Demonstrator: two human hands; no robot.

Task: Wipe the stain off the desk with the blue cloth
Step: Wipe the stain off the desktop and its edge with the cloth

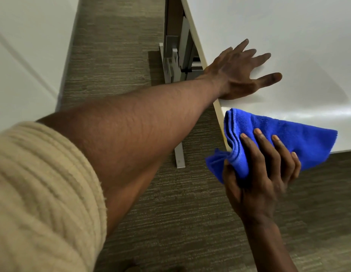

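Note:
The white desk (288,26) fills the upper right, its near corner pointing toward me. My left hand (237,73) rests flat on the desk's left edge, fingers spread and straight. My right hand (262,173) grips the folded blue cloth (292,134) from below, thumb on one side and fingers curled over the other. The cloth hangs over the desk's near corner, partly above the surface and partly off it. No stain shows on the visible desk top.
Grey-brown carpet (115,65) covers the floor below. The desk's grey metal leg and foot (179,154) stand under the left edge. A white wall or panel (23,55) runs along the left.

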